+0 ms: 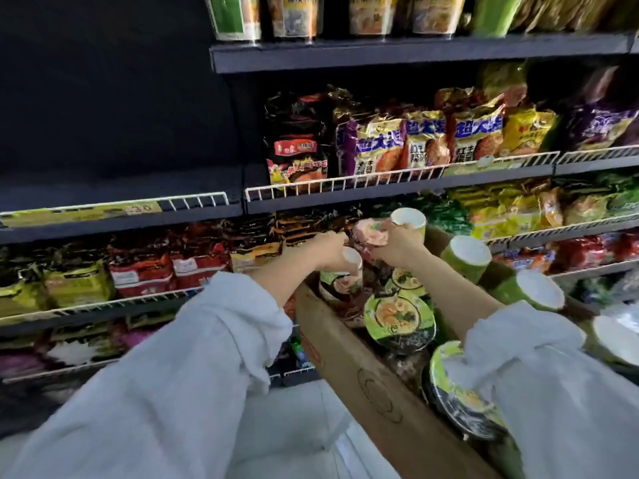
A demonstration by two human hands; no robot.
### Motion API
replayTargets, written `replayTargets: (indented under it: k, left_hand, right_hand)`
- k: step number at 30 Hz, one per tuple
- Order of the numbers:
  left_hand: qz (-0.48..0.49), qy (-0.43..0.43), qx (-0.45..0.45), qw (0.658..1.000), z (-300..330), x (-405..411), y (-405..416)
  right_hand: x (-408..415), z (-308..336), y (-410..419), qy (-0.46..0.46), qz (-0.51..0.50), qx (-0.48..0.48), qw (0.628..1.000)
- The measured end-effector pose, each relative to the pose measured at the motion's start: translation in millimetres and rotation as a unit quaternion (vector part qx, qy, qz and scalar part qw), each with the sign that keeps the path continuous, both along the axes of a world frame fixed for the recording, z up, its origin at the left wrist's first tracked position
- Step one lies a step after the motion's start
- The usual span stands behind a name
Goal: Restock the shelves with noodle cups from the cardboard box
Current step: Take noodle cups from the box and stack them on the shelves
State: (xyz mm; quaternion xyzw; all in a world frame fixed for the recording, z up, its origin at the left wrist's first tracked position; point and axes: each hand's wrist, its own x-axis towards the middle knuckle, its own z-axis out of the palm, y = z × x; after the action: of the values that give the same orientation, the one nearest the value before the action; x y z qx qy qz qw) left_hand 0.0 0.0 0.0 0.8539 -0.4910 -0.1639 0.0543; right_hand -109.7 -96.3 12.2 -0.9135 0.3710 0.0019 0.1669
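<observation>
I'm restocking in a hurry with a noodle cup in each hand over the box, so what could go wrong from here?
1. The right hand seems to hold two cups at once; that grip may slip.
2. The shelf ahead is packed with noodle packets, so a cup could knock them or find no room.
3. The sleeves hang over the cardboard box and could snag loose cups.

We observe two forearms clad in loose, pale grey-white long fabric sleeves. The left sleeve (193, 357) is pushed back above the wrist, its cuff bunched into soft folds. The right sleeve (539, 385) shows the same bunched cuff and creased cloth. We see the bare left hand (326, 248) and bare right hand (397, 245), without gloves. No rings or watch can be made out at this sharpness.
</observation>
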Motion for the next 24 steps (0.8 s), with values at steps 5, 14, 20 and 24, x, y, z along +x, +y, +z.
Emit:
replayTargets:
  k: [5, 14, 20, 24]
  left_hand:
    - [-0.030, 0.000, 0.084, 0.996, -15, 10, -24]
    - [0.083, 0.117, -0.054, 0.988, 4, 37, -12]
    - [0.204, 0.213, -0.139, 0.945, 16, 56, 20]
    - [0.247, 0.258, -0.170, 0.918, 20, 62, 34]
  right_hand:
    - [14, -18, -26, 0.024, -0.003, 0.050, 0.998]
    - [29, -38, -40, -0.062, -0.064, 0.084, 0.993]
    - [31, -45, -35, -0.132, -0.081, 0.073, 0.985]
    - [29, -27, -35, -0.132, -0.056, 0.091, 0.985]
